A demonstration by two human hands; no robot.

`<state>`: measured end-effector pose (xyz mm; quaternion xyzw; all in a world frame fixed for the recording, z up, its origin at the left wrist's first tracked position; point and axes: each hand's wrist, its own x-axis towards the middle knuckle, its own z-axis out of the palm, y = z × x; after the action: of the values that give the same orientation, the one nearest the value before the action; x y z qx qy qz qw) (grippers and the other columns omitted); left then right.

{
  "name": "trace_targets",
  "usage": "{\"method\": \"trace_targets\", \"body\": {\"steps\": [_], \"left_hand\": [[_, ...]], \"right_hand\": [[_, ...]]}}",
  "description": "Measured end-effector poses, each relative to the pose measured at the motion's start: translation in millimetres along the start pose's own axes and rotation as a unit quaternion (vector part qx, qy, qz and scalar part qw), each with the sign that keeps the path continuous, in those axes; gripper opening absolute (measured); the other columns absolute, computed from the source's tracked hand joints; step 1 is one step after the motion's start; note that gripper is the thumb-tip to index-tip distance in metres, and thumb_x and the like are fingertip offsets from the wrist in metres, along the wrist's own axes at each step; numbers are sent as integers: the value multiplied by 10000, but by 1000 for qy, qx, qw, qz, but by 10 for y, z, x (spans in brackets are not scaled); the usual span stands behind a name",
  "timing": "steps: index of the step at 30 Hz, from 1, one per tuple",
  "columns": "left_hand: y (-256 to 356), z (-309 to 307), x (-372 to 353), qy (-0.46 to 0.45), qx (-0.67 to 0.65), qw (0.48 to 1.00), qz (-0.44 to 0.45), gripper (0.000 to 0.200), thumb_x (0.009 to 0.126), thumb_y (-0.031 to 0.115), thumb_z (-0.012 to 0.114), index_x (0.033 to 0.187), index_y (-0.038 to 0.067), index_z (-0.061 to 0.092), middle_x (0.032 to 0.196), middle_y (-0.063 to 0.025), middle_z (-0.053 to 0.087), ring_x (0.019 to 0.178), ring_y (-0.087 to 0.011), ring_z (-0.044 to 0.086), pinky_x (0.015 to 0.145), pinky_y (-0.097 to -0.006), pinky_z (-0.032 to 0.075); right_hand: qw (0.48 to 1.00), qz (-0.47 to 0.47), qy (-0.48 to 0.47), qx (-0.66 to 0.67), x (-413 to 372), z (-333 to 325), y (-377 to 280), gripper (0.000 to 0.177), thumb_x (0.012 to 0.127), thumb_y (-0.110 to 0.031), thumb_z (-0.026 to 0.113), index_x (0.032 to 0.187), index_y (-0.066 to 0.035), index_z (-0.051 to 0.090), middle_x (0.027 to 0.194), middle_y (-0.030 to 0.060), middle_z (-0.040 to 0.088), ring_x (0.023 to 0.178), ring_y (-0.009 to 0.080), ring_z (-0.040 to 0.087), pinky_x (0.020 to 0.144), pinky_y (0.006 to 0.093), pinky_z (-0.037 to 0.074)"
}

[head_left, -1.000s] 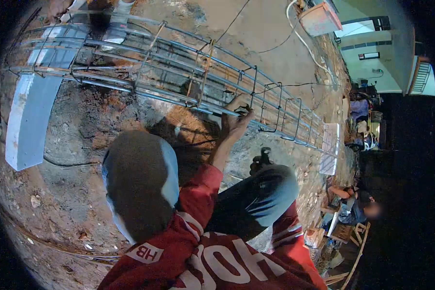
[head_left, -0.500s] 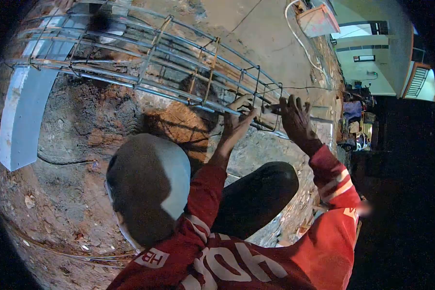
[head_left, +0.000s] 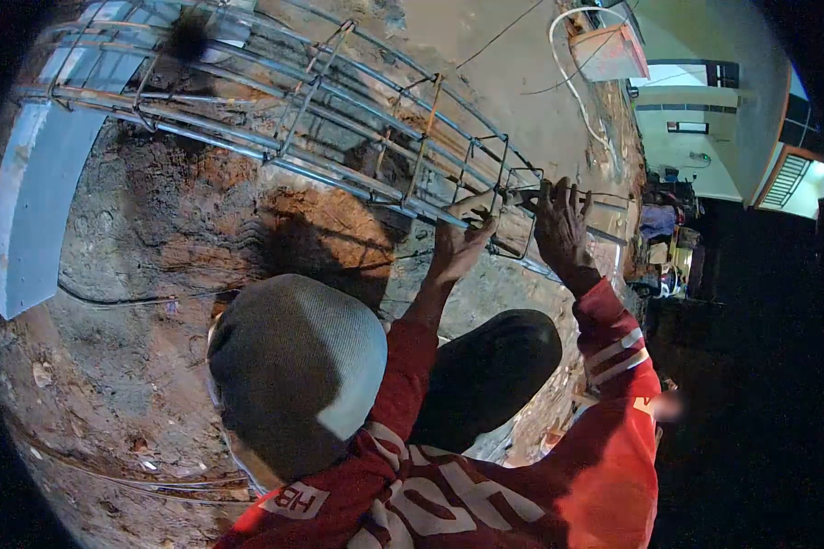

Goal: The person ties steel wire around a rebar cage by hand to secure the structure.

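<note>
A long rebar cage (head_left: 334,183) of blue-grey bars and square stirrups runs from upper left toward the middle right. Curled around a lower bar and a stirrup (head_left: 501,174) near the cage's right end, my left hand (head_left: 465,238) is closed. To its right my right hand (head_left: 565,229) has bent fingers close together at the end stirrup (head_left: 529,215). A small dark piece shows at its fingertips, pointing at the bars; its kind is hard to make out.
A pale grey beam (head_left: 41,215) supports the cage's left part. A rounded grey cloth shape (head_left: 298,366) and a dark-trousered knee (head_left: 490,384) are below the cage. A reddish box (head_left: 609,52) with a white hose (head_left: 556,59) stands at upper right, on rough ground.
The view has shifted slightly, so the cage and reddish box appear displaced. Both hands stay at the cage's right end; my right hand's fingers have drawn closer together.
</note>
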<state>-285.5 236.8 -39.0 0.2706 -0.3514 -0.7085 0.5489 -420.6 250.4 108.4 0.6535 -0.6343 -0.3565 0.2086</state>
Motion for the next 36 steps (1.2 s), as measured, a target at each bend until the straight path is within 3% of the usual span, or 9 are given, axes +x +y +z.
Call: {"method": "trace_targets", "body": {"steps": [2,8,11,15,17,20,24,30,36], "left_hand": [[-76,22,27,10,8,998,61,390,800,46,715,1184,47,646,890,-43,662,741,-93,585,644,-240,493],[-105,17,9,-28,-17,999,-41,361,814,62,682,1164,-10,634,988,-125,665,858,-151,608,754,-294,509],[-121,37,30,-6,-7,1000,15,395,811,54,690,1198,3,627,840,-51,659,742,-115,592,661,-279,500],[-106,43,10,-4,-27,999,20,408,808,63,693,1207,13,627,860,-54,664,759,-121,597,670,-292,504],[158,24,-53,51,23,997,47,322,819,28,664,1138,-9,641,1003,-143,672,886,-176,627,776,-319,512],[36,39,-28,30,4,999,-10,322,816,27,672,1135,-6,643,993,-141,676,869,-175,626,759,-316,512],[25,16,-9,15,19,999,39,316,819,34,677,1130,-9,645,966,-129,676,838,-169,617,738,-314,510],[167,-6,5,-13,-13,998,-64,312,821,53,690,1123,-16,646,918,-97,662,817,-135,596,706,-285,502],[19,22,-25,4,-49,997,-53,303,834,53,680,1128,-11,641,961,-116,657,847,-154,604,720,-303,503]], "right_hand": [[1000,6,-9,-4,21,-29,-13,538,919,-198,441,1406,12,349,1391,320,380,1277,481,400,1070,682,148],[1000,12,8,-7,38,29,3,554,902,-192,449,1408,11,347,1383,317,385,1270,466,400,1077,654,167],[999,24,24,7,37,73,-15,590,876,-181,468,1416,11,327,1367,311,391,1275,462,384,1075,647,178],[995,58,-1,80,59,80,-34,622,847,-160,488,1419,14,317,1340,297,401,1280,451,363,1084,634,178],[996,54,15,75,56,136,-49,625,849,-159,489,1423,13,312,1343,299,399,1280,451,365,1091,625,175],[996,55,19,61,60,88,-73,627,854,-158,489,1429,12,306,1341,304,402,1282,451,366,1105,610,167],[998,22,49,23,67,-20,1,603,866,-161,482,1420,16,325,1303,302,440,1264,441,390,1110,604,170],[994,6,105,20,144,12,-2,575,858,-134,477,1389,50,355,1205,278,480,1183,424,438,1107,593,190],[980,-74,144,117,148,-2,33,550,830,-43,460,1359,63,353,1125,241,480,1043,391,475,948,516,356]]}}
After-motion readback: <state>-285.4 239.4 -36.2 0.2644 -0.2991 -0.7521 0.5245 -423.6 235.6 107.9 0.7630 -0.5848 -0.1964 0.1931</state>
